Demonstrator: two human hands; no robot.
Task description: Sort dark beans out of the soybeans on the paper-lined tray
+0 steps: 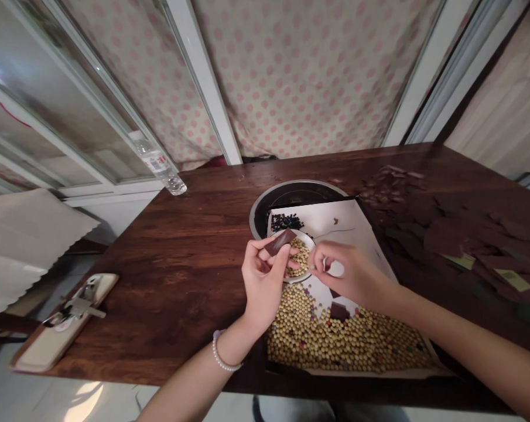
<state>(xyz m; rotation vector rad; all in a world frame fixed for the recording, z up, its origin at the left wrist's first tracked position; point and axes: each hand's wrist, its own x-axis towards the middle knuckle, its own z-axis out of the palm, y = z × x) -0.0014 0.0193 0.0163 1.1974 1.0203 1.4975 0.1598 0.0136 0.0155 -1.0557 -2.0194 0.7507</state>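
Note:
My left hand grips a small dark brown rectangular piece between thumb and fingers, above a round white dish. Gold-coloured beads lie in that dish. At its right edge, the fingertips of my right hand are pinched together; whatever they may hold is too small to make out. Under both hands is a white-lined tray with many loose gold beads across its near part. Another dark brown piece rests among them. Small dark beads are heaped in the tray's far left corner.
Behind the tray sits a round black plate with a grey rim. Dark brown pieces are strewn over the table's right side. A plastic bottle stands at the back left. Keys lie on a pale-topped block at the left edge.

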